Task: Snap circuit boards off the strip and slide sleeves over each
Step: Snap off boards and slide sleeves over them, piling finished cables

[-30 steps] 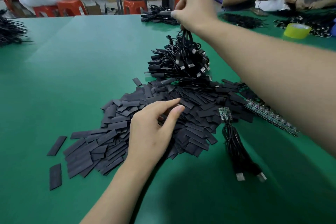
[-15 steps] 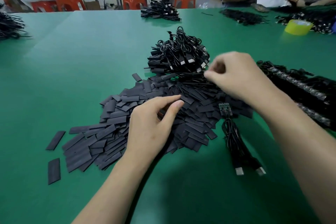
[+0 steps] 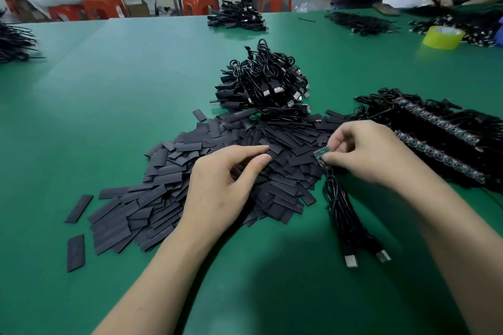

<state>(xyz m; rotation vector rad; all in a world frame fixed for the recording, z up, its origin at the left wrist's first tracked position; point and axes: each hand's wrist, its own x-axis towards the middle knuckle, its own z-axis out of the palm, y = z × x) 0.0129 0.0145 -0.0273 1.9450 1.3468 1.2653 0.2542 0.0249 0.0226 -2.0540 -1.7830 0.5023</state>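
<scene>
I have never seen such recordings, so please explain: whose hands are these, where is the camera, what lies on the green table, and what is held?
There is no machine: a person works with bare hands, and the single camera sits on that person's head, looking forward and down. So the left hand and right hand are the wearer's own. On the green table lie a heap of flat black sleeves, behind it a pile of black cables, and at the right long strips of circuit boards. The right hand pinches a small green circuit board, with a cable bundle trailing toward the camera. The left hand rests on the sleeves; whether it grips one I cannot tell.
</scene>
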